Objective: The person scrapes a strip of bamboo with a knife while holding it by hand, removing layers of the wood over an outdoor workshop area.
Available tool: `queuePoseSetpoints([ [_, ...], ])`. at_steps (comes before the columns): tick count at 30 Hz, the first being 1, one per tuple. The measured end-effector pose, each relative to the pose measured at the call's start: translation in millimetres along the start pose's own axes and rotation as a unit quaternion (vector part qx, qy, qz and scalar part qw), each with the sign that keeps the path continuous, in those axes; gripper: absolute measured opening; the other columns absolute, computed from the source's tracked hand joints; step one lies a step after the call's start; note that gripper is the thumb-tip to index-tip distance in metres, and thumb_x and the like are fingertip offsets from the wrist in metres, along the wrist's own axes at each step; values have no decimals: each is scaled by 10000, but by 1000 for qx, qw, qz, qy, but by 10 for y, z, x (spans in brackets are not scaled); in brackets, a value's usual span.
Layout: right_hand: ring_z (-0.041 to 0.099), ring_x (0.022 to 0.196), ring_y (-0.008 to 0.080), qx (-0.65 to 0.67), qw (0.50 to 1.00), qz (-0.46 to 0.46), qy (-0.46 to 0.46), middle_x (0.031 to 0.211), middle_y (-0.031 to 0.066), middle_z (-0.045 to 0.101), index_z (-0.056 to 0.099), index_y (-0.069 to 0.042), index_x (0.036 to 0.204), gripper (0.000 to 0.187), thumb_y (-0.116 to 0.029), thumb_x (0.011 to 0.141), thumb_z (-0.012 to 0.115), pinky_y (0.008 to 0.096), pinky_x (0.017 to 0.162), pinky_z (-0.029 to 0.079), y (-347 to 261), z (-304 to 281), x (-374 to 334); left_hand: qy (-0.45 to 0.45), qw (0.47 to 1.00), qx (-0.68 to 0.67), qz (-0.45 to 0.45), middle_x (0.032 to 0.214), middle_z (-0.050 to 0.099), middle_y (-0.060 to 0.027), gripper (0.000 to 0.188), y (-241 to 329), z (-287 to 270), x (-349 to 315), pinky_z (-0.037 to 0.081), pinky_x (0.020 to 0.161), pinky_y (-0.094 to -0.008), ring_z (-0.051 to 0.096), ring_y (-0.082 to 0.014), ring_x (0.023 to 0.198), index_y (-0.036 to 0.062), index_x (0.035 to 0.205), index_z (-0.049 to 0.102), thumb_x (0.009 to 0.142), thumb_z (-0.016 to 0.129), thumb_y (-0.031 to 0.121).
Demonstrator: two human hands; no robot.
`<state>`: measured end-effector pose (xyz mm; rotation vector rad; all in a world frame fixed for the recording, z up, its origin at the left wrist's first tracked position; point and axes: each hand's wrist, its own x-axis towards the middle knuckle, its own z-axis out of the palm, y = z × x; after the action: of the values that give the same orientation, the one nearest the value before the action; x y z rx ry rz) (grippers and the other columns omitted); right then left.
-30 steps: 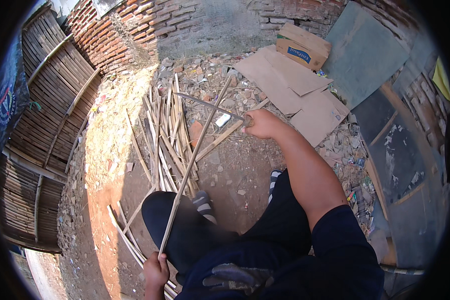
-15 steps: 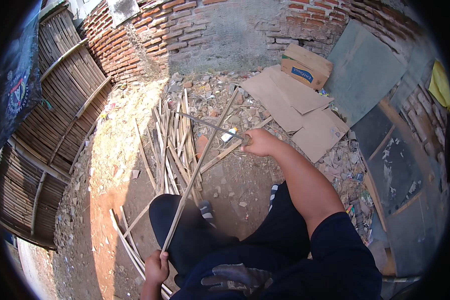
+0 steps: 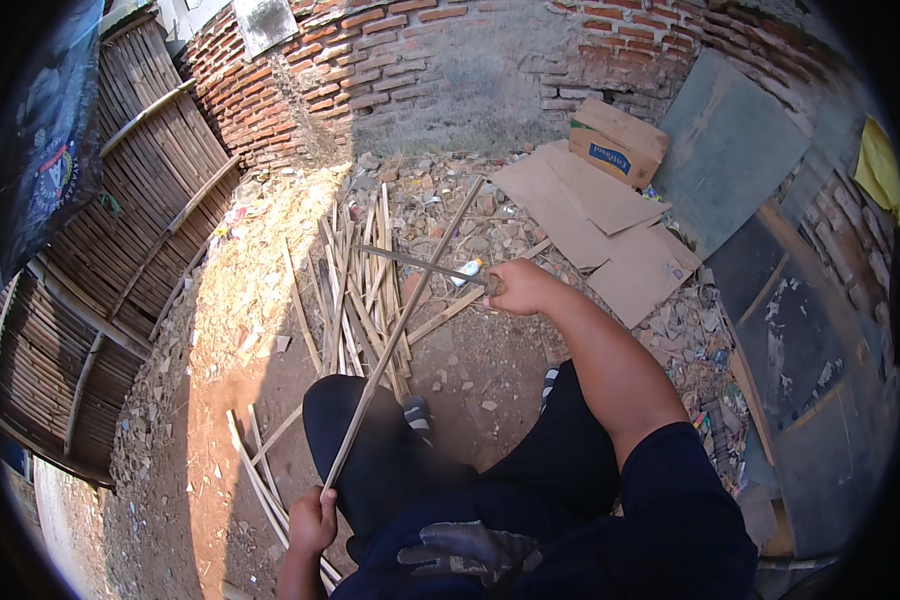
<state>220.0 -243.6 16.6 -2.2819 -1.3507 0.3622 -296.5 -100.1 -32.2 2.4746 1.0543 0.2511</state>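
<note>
My left hand [image 3: 313, 520], low and left of my knee, is closed around the near end of a long bamboo strip [image 3: 378, 375]. The strip slants away over my left thigh, its far end up and to the right. In front of me my right hand [image 3: 518, 287] grips the handle of a long, narrow-bladed knife [image 3: 398, 257]. Its blade points left and crosses the upper part of the strip; whether they touch I cannot tell. Beyond my left knee lies a loose pile of bamboo strips [image 3: 350, 335].
More strips [image 3: 253, 470] lie on the ground at the left. A small white bottle [image 3: 466, 272] lies behind the blade. Cardboard sheets [image 3: 580, 205] and a carton [image 3: 618, 145] sit at the back right, near leaning boards [image 3: 735, 150]. A bamboo screen [image 3: 160, 140] stands left, a brick wall [image 3: 450, 80] behind.
The knife's blade has tilted flatter, its tip coming slightly nearer me. Both hands keep their holds. The whole view has shifted a little.
</note>
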Motion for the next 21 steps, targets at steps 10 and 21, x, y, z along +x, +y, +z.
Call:
queuePoseSetpoints([
  [10,690,994,369,0,996,-66,-60,1027,211,717,693,-35,1139,469,-361,818,794,463,840,540,-47,-37,-77,-6,998,-69,15,639,566,-223,494,34,2,14,446,577,-454,592,-387,597,-10,791,558,1052,515,408],
  [21,689,988,385,-83,982,-122,-121,1026,238,707,665,-54,1238,515,-357,839,784,464,860,540,-537,-103,-326,-4,995,-91,31,589,500,-164,482,54,103,97,408,544,-411,523,-275,543,1,779,516,1064,503,390],
])
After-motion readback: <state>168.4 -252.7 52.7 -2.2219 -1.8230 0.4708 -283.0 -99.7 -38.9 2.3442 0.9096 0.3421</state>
